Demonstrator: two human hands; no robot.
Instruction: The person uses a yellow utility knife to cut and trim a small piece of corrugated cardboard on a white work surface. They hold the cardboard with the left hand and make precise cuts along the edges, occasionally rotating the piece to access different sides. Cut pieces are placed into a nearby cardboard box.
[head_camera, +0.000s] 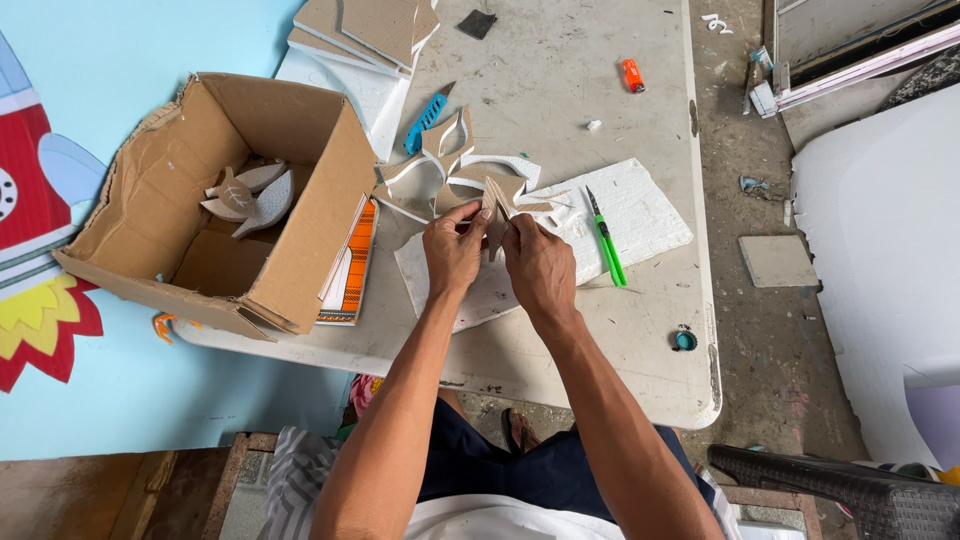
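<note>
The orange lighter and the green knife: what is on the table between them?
In the head view, only bare table lies between the orange lighter and the green knife.

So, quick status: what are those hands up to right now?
Left hand and right hand both pinch a brown cardboard cutout. Green cutter lies beside. Nothing blocking.

An open brown cardboard box stands on the left part of the grey table, tilted, its flaps torn and its opening facing up (a few grey leaf-shaped cut pieces lie inside). Against its right wall leans a flat pack with orange and white stripes.
</note>
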